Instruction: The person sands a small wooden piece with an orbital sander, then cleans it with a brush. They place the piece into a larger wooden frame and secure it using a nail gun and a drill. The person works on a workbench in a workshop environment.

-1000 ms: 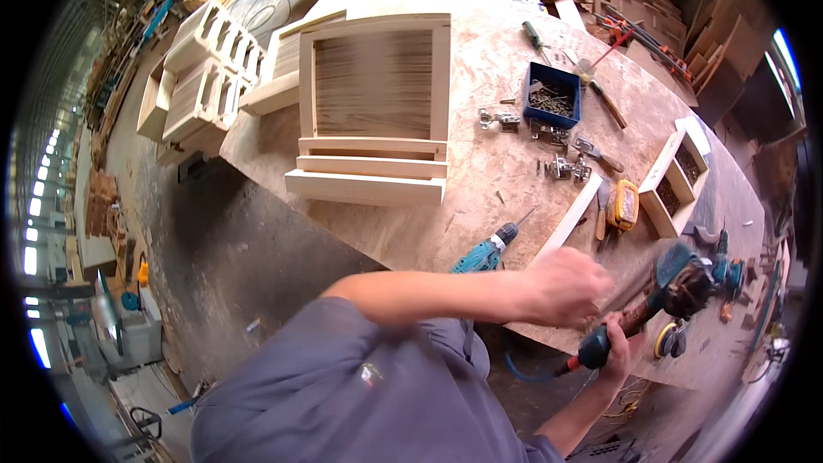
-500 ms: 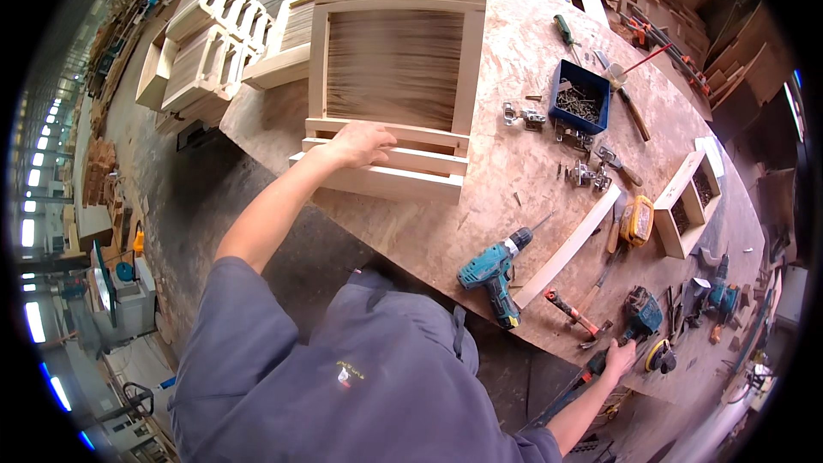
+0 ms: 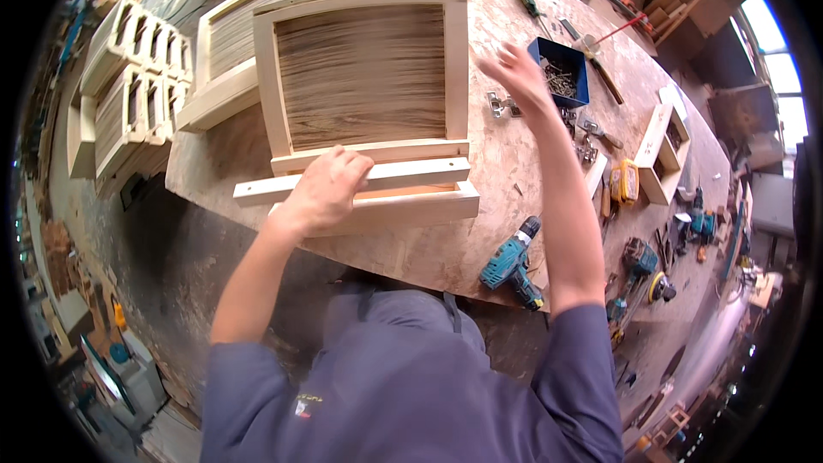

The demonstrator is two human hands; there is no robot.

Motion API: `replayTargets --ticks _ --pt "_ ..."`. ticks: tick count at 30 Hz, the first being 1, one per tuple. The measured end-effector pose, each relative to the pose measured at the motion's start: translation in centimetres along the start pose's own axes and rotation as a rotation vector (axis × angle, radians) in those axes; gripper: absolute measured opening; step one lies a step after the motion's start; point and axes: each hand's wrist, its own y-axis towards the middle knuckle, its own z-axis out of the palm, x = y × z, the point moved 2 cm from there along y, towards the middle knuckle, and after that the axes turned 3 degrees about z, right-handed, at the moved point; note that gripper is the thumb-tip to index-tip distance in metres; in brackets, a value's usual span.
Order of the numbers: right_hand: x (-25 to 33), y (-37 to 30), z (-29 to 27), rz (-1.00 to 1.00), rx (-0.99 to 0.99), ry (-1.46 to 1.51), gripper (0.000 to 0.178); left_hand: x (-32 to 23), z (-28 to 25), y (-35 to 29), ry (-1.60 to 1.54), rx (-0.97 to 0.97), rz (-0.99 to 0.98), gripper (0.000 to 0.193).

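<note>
My left hand (image 3: 326, 189) is closed round a pale wooden strip (image 3: 411, 174), which lies slantwise over the near end of a drawer-like wooden frame. That frame (image 3: 456, 77) has a dark-grained wood panel (image 3: 364, 73) set inside it and a thick front rail (image 3: 420, 209). My right hand (image 3: 521, 77) is raised over the bench, just left of a blue box (image 3: 583, 77) full of screws. Motion blurs its fingers, so whether they hold anything is unclear. Metal hinges (image 3: 501, 105) lie under and beside that hand.
A teal cordless drill (image 3: 512, 264) lies near the workbench's (image 3: 403, 261) front edge. Farther right are a yellow container (image 3: 625, 182), a divided wooden box (image 3: 656, 154) and a teal power tool (image 3: 639, 257). More wooden frames (image 3: 227, 77) stand at the left, with slotted wooden pieces (image 3: 129, 111) stacked beyond.
My right hand has left the power tool at the lower right and swung up beside the blue box. The strip under my left hand has shifted and tilted. The view has turned.
</note>
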Motion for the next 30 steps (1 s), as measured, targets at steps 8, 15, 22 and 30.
replayTargets --ticks 8,15,22,30 --pt "1.1 6.8 7.9 0.079 -0.329 0.318 0.047 0.9 0.5 -1.2 -0.131 -0.048 -0.029 0.025" --pt "5.0 -2.1 6.1 -0.307 -0.319 0.632 0.034 -1.3 3.6 -4.3 -0.099 -0.041 0.002 0.035" --pt "4.8 -9.8 4.2 -0.478 -0.301 0.588 0.031 -3.8 7.4 -4.2 -0.050 -0.227 -0.034 0.030" --pt "3.7 -11.8 4.1 -0.550 -0.299 0.710 0.028 -5.0 11.0 -5.0 0.027 -0.209 0.005 0.030"
